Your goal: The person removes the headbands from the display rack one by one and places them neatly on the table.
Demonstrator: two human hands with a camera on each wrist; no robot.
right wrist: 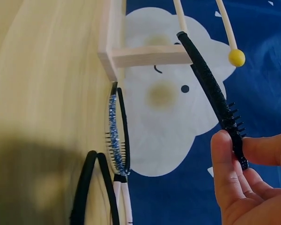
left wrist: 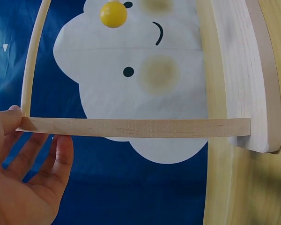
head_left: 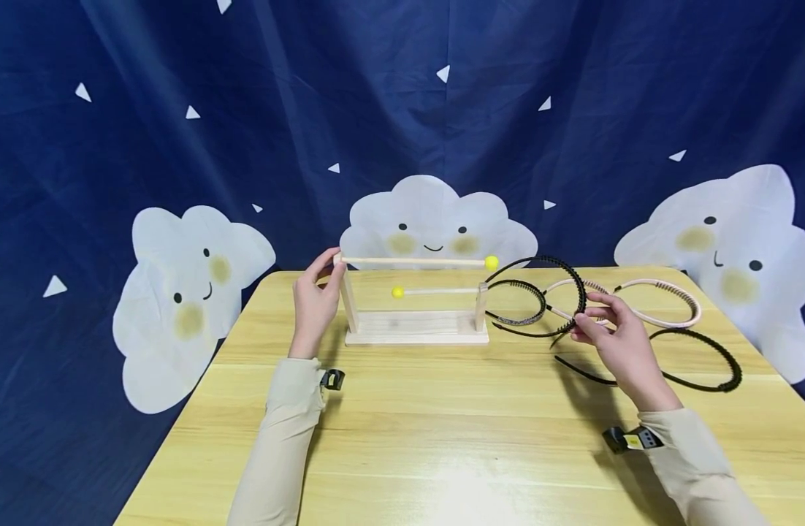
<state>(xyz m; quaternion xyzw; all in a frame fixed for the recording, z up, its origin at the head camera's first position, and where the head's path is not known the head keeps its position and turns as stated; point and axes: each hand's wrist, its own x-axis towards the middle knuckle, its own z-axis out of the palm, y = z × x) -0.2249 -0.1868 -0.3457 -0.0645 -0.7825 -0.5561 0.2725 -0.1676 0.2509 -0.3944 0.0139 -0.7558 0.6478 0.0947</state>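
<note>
My left hand [head_left: 315, 301] pinches the top of the tall left post of a wooden rack [head_left: 416, 337]. An upper rod runs right from that post to a yellow ball [head_left: 491, 263]. From the shorter right post, a lower rod points left to another yellow ball [head_left: 398, 292]. Between thumb and fingers, my right hand [head_left: 629, 358] holds a black toothed headband [right wrist: 208, 86] upright by its curved band. Its open ends face the rack's right side, overlapping the short post's area in the head view. The rods hold no headbands.
A glittery headband [right wrist: 114, 131] stands by the rack's right end. Beside it are two pale pink headbands [head_left: 692, 307] and another black headband [head_left: 734, 369], all on the wooden table [head_left: 442, 438]. A blue curtain [head_left: 376, 88] with clouds hangs behind.
</note>
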